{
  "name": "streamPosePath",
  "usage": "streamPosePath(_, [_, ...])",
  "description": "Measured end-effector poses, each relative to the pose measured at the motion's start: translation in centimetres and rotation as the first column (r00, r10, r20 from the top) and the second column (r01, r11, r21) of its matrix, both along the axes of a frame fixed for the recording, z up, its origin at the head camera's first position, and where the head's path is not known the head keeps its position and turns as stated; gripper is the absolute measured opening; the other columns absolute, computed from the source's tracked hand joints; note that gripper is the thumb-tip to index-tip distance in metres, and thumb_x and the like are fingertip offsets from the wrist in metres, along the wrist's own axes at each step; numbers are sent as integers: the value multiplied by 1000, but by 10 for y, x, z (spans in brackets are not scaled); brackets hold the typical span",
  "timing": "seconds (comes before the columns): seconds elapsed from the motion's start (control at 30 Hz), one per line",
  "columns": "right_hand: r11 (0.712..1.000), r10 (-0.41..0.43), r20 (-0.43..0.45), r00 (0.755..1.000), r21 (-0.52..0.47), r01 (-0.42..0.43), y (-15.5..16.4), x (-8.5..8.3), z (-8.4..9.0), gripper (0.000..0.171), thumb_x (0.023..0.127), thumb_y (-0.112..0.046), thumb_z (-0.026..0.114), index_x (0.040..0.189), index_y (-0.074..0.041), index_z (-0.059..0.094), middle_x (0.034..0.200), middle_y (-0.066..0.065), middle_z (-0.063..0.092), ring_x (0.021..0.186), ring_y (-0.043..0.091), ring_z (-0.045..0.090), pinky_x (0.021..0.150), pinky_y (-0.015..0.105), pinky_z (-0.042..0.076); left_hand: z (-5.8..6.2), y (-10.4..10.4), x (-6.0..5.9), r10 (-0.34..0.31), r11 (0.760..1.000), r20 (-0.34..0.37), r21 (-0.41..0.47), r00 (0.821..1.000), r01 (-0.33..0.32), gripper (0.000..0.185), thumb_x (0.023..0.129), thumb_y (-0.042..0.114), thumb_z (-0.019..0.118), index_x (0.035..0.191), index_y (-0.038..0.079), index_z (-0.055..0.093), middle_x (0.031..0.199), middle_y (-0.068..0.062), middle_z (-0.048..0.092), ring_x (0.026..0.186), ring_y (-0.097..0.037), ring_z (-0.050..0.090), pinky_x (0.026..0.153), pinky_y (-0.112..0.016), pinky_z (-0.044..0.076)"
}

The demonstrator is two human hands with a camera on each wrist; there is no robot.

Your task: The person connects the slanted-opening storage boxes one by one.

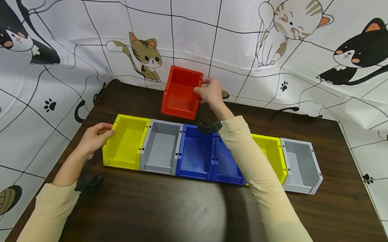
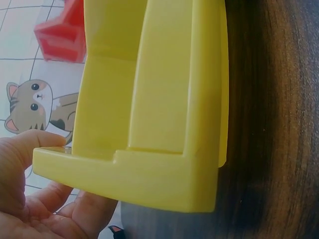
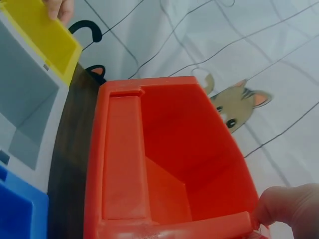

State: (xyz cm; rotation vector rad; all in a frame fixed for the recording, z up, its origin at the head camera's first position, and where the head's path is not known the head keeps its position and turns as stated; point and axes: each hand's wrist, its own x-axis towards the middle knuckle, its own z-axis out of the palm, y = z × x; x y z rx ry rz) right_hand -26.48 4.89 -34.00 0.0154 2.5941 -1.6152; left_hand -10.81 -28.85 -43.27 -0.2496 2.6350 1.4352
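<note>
My right hand [image 1: 211,92] pinches the right side wall of a red storage bin [image 1: 182,95], thumb inside the rim. The bin is held behind the row, its open top towards me. In the right wrist view the red bin [image 3: 164,149] fills the middle, with the thumb [image 3: 286,204] at its edge. My left hand [image 1: 95,138] grips the left wall of the yellow bin [image 1: 126,141] at the row's left end. From the left wrist, the thumb lies at the yellow bin's [image 2: 124,179] rim and the other fingers [image 2: 84,214] are around its outer side.
To the yellow bin's right stand a grey bin [image 1: 161,148], two blue bins [image 1: 197,153], another yellow bin [image 1: 270,151] and a grey bin [image 1: 302,167], side by side on the dark wooden table [image 1: 164,213]. My right forearm [image 1: 260,174] crosses over the row. A cat-print sheet [image 1: 191,38] hangs behind.
</note>
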Motion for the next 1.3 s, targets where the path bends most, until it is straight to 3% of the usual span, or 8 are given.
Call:
streamPosePath(0.3, [998, 28, -62, 998, -53, -31, 36, 20, 22, 36, 83, -3, 60, 118, 5, 54, 81, 13, 59, 57, 15, 62, 54, 30, 54, -1, 0, -1, -1, 1000, 7, 6, 1000, 1, 54, 100, 34, 41, 135, -7, 37, 127, -29, 45, 105, -35, 47, 72, -12, 41])
streamPosePath(0.67, [999, 16, -70, 997, 30, -14, 96, 37, 44, 39, 84, -2, 59, 122, 5, 53, 75, 8, 58, 53, 12, 60, 52, 27, 53, 0, 0, -2, 7, 1000, 44, -3, 999, -7, 58, 99, 37, 41, 137, -7, 35, 130, -29, 42, 107, -36, 46, 84, -29, 45])
streamPosePath(0.93, [989, -32, -71, 997, 145, 42, 147, 52, 52, 43, 86, -6, 59, 126, 5, 51, 81, 10, 63, 54, 9, 62, 53, 26, 53, 3, 2, -2, -4, 1000, 41, -6, 999, 5, 58, 99, 37, 41, 137, -7, 35, 130, -30, 43, 106, -35, 47, 72, -14, 43])
streamPosePath(1.17, [987, -53, -83, 995, 145, 65, 191, 68, 53, 41, 86, -4, 56, 126, 6, 50, 71, -3, 63, 54, 9, 62, 53, 25, 53, 3, 2, -3, 34, 999, 43, -38, 998, -33, 55, 99, 35, 42, 135, -7, 37, 127, -29, 45, 104, -34, 49, 85, -40, 47])
streamPosePath(1.3, [982, -62, -75, 995, 175, 75, 215, 79, 52, 43, 88, -7, 56, 129, 5, 48, 72, -6, 62, 57, 8, 62, 56, 23, 53, 4, 2, -3, 2, 1000, 48, -26, 999, -1, 57, 100, 35, 41, 136, -8, 35, 128, -31, 43, 106, -36, 47, 80, -26, 47])
